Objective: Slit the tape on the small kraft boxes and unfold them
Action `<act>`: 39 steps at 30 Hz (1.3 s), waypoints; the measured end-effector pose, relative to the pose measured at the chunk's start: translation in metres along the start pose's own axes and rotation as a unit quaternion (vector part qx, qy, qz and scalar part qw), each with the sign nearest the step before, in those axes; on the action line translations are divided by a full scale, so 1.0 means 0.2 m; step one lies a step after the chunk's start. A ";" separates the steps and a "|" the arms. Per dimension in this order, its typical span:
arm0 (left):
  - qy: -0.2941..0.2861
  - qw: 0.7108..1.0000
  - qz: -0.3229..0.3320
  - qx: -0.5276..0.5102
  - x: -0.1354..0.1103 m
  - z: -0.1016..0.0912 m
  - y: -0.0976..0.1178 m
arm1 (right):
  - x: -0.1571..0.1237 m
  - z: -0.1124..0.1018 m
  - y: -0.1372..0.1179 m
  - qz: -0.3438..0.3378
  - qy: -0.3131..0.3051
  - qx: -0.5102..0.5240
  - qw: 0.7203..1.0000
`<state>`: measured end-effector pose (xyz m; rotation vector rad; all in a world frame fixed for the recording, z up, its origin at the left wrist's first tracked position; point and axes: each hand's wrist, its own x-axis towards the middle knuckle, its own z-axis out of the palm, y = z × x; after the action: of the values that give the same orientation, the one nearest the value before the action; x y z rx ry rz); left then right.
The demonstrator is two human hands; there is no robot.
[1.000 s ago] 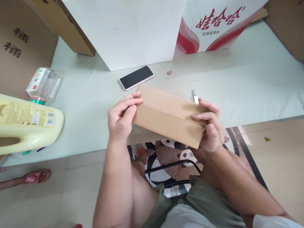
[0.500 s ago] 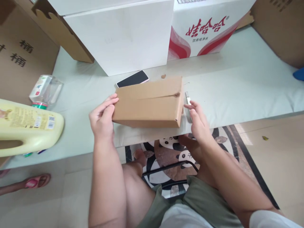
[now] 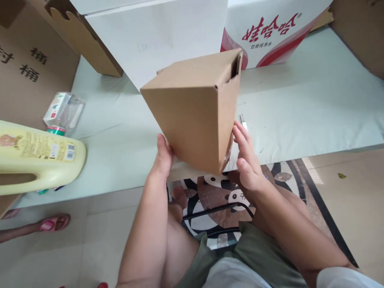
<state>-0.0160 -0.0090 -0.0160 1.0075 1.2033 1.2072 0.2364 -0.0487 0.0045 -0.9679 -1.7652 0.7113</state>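
A small brown cardboard box [image 3: 195, 108] is held up over the front edge of the pale green table [image 3: 300, 108], tipped so one corner points down. My left hand [image 3: 163, 156] grips it from below on the left, fingers hidden behind the box. My right hand [image 3: 246, 156] lies with fingers stretched flat against the box's right side. A slim white utility knife [image 3: 243, 122] lies on the table just behind my right fingers.
A large yellow jug [image 3: 36, 160] lies at the left, with a clear plastic bottle [image 3: 61, 112] behind it. A white carton [image 3: 156, 36], a red-and-white printed carton [image 3: 270, 32] and brown cartons [image 3: 33, 68] line the back. Another person's pink-sandalled foot [image 3: 51, 223] is on the floor.
The box was folded flat one second ago, then lay on the table, and is now lifted and tipped up. My left hand moved under it. The phone is now hidden behind the box.
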 end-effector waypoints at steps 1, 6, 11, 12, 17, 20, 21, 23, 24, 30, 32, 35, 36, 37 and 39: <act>-0.001 1.000 -0.006 0.018 0.00 0.00 -0.01 | 0.00 -0.01 -0.02 -0.002 0.009 -0.005 1.000; 0.012 0.993 -0.077 0.094 -0.02 0.01 0.02 | 0.01 -0.04 -0.09 -0.003 0.021 -0.039 0.999; -0.112 0.983 -0.101 0.102 -0.06 0.10 0.06 | 0.01 -0.05 -0.07 -0.022 0.067 -0.029 0.997; -0.124 0.980 -0.112 0.113 -0.06 0.11 0.06 | 0.01 -0.05 -0.06 -0.016 0.075 -0.030 0.997; 0.046 0.976 0.001 0.211 -0.03 0.12 0.03 | 0.03 -0.04 -0.02 0.011 0.052 -0.044 0.998; 0.070 0.976 0.125 0.164 -0.01 0.12 0.05 | 0.05 -0.03 -0.03 -0.003 0.017 -0.041 0.999; 0.047 0.974 0.169 0.142 -0.01 0.12 0.06 | 0.06 -0.03 -0.03 -0.006 0.008 -0.042 0.999; 0.000 0.958 0.260 0.124 -0.02 0.13 0.10 | 0.07 -0.02 -0.04 -0.009 -0.010 -0.049 0.999; -0.018 0.945 0.298 0.130 -0.02 0.14 0.12 | 0.07 -0.01 -0.05 -0.009 -0.019 -0.052 0.998; -0.058 0.930 0.327 0.161 -0.05 0.13 0.14 | 0.08 -0.01 -0.04 -0.009 -0.010 -0.043 0.999; -0.050 0.932 0.325 0.151 -0.05 0.12 0.13 | 0.09 -0.05 -0.01 0.036 0.069 -0.089 0.993; -0.047 0.932 0.329 0.148 -0.04 0.12 0.11 | 0.09 -0.12 0.10 0.158 0.144 -0.228 0.950; -0.044 0.930 0.331 0.150 -0.04 0.12 0.11 | 0.09 -0.15 0.14 0.198 0.132 -0.269 0.933; -0.042 0.929 0.335 0.151 -0.04 0.12 0.11 | 0.09 -0.17 0.18 0.234 0.107 -0.303 0.918; -0.040 0.928 0.339 0.147 -0.04 0.13 0.11 | 0.08 -0.20 0.25 0.280 0.044 -0.345 0.895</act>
<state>0.0065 -0.0131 0.0089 1.7786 1.0134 1.5110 0.2838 -0.0081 -0.0133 -2.0140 -1.6836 0.3517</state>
